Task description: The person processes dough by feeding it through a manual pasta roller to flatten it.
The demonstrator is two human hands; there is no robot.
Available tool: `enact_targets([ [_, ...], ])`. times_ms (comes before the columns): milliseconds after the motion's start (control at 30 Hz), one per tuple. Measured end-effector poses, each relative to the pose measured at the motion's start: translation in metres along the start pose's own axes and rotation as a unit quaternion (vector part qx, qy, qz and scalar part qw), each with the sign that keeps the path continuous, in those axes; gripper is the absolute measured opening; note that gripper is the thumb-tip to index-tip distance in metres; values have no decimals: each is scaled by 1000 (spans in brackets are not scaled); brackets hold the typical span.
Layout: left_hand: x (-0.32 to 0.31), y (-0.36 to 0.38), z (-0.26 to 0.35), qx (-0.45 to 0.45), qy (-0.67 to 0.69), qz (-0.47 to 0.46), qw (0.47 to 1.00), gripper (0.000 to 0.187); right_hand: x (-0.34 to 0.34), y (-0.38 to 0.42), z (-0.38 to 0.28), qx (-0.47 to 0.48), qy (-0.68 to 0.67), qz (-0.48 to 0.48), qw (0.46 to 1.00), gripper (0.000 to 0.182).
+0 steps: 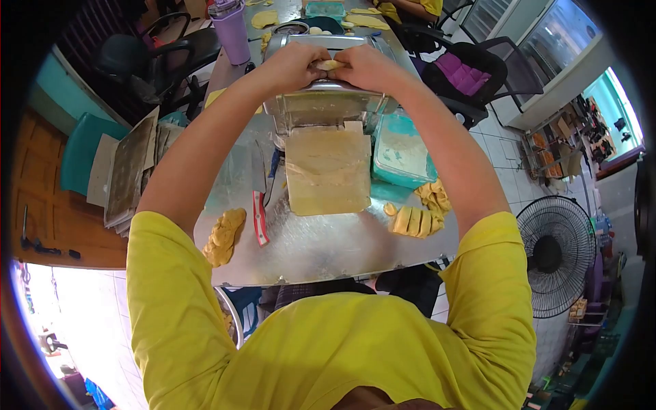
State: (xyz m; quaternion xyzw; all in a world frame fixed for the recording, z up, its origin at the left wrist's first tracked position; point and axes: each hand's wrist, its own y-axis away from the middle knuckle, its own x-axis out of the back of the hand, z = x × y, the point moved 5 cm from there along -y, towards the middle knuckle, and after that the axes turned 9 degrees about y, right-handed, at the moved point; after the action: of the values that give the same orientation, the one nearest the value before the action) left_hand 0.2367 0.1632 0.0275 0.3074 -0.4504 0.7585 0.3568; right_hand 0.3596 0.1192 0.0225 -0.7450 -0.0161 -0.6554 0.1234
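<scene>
Both my hands meet over the top of a metal roller machine (321, 101). My left hand (303, 67) and my right hand (359, 68) pinch a small piece of yellow dough (329, 65) between them, fingers closed. A flat tan board (328, 171) slopes from the machine towards me. Left of it lie a red-handled knife (260, 219) and a lump of dough (224, 238). On the right, cut dough pieces (413, 221) sit beside another dough lump, in front of a teal container (403, 152) of whitish powder.
A purple tumbler (232, 35) stands beyond my left arm. Flat dough sheets (265, 18) lie farther up the table, where another person in yellow (418, 9) sits. Stacked boards (130, 167) are at the left, a fan (555, 254) at the right.
</scene>
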Motion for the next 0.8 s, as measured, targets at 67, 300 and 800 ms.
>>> enact_targets([
  [67,0,1,2,-48,13,21,999,19,-1,3,1,38,17,76,996,23],
  [300,-9,-3,-4,-9,-115,-22,993,15,-6,1,-2,41,67,116,990,16],
  [800,-15,-7,-6,9,-124,-30,992,16,-8,0,0,47,68,121,989,20],
])
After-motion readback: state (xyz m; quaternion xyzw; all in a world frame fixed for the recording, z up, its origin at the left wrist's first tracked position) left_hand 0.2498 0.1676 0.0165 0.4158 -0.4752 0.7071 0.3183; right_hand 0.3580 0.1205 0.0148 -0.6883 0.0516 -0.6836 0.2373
